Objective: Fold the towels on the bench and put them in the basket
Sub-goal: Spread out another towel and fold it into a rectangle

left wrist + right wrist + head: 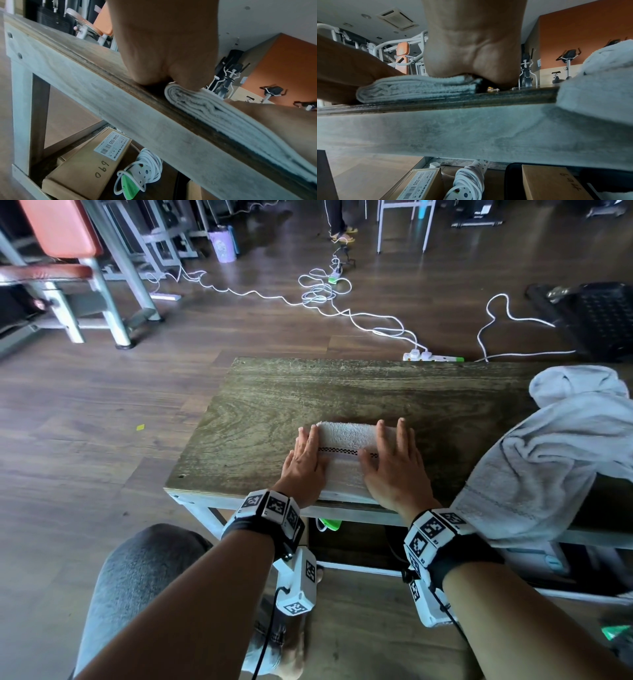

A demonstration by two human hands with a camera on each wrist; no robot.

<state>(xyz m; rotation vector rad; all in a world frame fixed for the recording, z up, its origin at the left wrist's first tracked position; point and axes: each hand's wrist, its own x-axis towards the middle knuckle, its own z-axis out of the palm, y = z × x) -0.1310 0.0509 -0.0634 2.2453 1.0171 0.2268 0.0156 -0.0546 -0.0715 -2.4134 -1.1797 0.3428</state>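
A white folded towel (344, 455) with a black checked stripe lies near the front edge of the wooden bench (308, 392). My left hand (305, 460) presses flat on its left end, fingers straight, partly on the bench. Flat on the towel's right end lies my right hand (394, 460). The left wrist view shows the towel's stacked layers (197, 106) under my palm (164, 44). In the right wrist view the folded edge (412, 88) sits beneath my palm (474, 44). A loose grey towel (555, 460) is heaped at the bench's right end. No basket can be made out with certainty.
White cables and power strips (431, 357) trail over the wooden floor behind the bench. A dark perforated container (603, 320) stands at the far right. Cardboard boxes (82, 166) and a coiled extension lead (142, 170) sit under the bench. Gym equipment (68, 268) stands at the left.
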